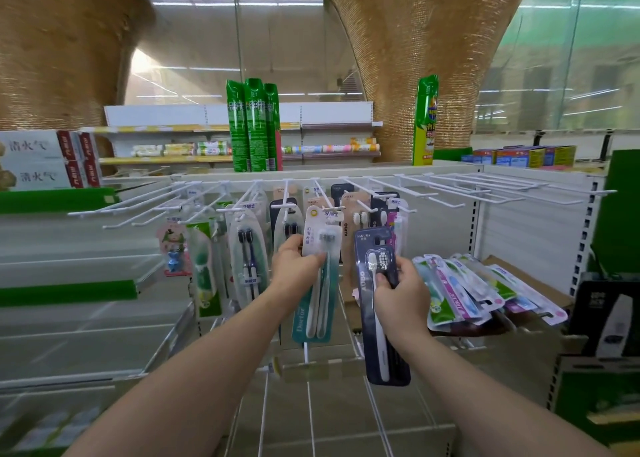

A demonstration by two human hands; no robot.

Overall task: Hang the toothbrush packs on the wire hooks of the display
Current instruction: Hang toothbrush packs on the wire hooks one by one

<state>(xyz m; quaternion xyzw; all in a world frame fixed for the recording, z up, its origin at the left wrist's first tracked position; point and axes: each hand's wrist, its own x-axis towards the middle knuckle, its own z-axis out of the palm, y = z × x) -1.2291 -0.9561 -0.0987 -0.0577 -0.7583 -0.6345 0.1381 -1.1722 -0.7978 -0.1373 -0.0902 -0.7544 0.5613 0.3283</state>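
With the teal pack [317, 276] pinched in the left hand [294, 266] and the dark pack [379, 304] gripped in the right hand [403, 293], each hang-hole should be lined up squarely with a hook [308, 210].

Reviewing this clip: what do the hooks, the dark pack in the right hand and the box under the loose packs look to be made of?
Hooks: thin wire with a glossy white coat, probably painted metal.
Dark pack, in the right hand: navy printed card under a clear blister, likely plastic, given the glare.
Box: matte brown, apparently cardboard.
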